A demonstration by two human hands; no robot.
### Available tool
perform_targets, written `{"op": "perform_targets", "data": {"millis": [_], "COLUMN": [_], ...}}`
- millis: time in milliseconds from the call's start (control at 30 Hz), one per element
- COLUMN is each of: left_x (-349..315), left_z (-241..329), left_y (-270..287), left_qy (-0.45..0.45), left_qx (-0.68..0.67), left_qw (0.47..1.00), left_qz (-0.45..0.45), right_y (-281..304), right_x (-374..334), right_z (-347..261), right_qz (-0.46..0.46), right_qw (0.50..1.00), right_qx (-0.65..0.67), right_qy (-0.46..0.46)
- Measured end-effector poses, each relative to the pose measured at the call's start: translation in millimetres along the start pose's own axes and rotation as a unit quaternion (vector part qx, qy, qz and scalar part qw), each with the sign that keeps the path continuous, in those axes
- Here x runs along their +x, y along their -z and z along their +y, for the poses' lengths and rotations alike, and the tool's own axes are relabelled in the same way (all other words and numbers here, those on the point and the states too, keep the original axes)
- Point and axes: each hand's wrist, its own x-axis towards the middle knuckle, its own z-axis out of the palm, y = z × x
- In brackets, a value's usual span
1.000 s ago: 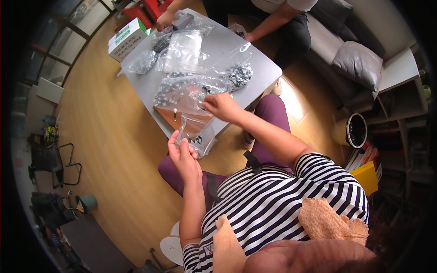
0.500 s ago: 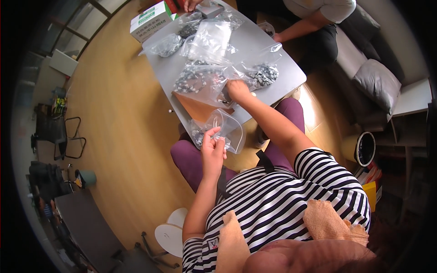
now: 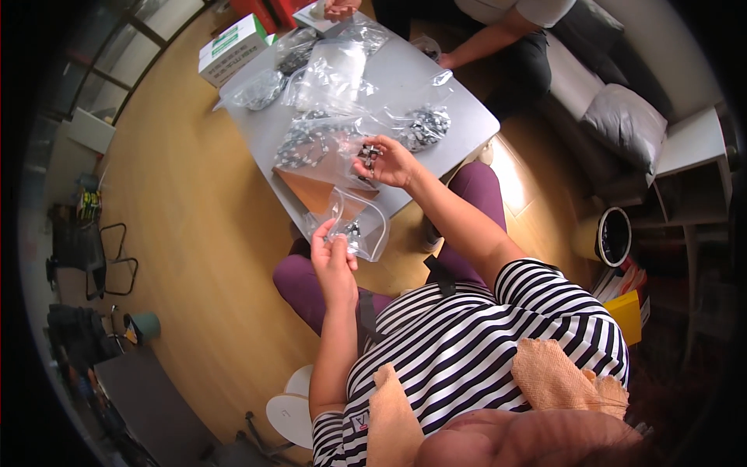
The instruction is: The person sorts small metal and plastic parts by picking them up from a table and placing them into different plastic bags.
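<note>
My left hand (image 3: 334, 261) pinches the rim of a small clear plastic bag (image 3: 377, 233) at the table's near corner; some small dark and white parts show inside it. Cupped in my right hand (image 3: 393, 162) are several small black-and-white parts (image 3: 368, 156), too small to name. That hand is above the near side of the table, beside a large clear bag (image 3: 311, 148) of similar parts. Under and between the bags lies a flat brown sheet (image 3: 315, 191). Another clear bag of black-and-white parts (image 3: 426, 128) lies beyond my right hand.
The grey table (image 3: 471, 117) also bears more filled bags (image 3: 261, 92) and a stack of clear empty-looking bags (image 3: 331, 74). A white and green carton (image 3: 233, 50) stands at its far left. Across the table, another person's forearm (image 3: 486, 43) rests by the edge.
My right hand has come out of the large bag, turned palm up, and now shows small parts in it. The left hand keeps hold of the small bag.
</note>
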Motion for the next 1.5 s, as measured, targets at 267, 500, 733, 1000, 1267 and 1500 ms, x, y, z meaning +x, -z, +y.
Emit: {"op": "perform_targets", "data": {"millis": [267,500,733,1000,1267,1500], "left_x": [2,1,0,-1,3,3], "left_z": [7,4,2,8,8,10], "left_y": [-6,-7,-17,8,4,10], "left_qy": [-0.034,-0.049,-0.051,-0.083,-0.064,-0.046], "left_qx": [-0.007,-0.015,-0.001,-0.028,-0.047,-0.052], "left_qw": [0.999,0.999,0.999,0.995,0.995,0.996], "left_qz": [0.003,0.011,0.013,0.057,0.061,0.056], "right_y": [-13,-25,-68,-89,4,31], "right_x": [-30,-65,-103,-109,-18,25], "right_z": [-3,-4,46,48,25,17], "right_qz": [0.0,-0.008,-0.089,0.004,0.016,0.155], "right_qw": [0.999,0.999,0.968,0.72,0.448,0.297], "right_qx": [0.033,0.047,-0.234,-0.669,-0.841,-0.873], "right_qy": [0.008,0.0,-0.023,0.181,0.303,0.354]}}
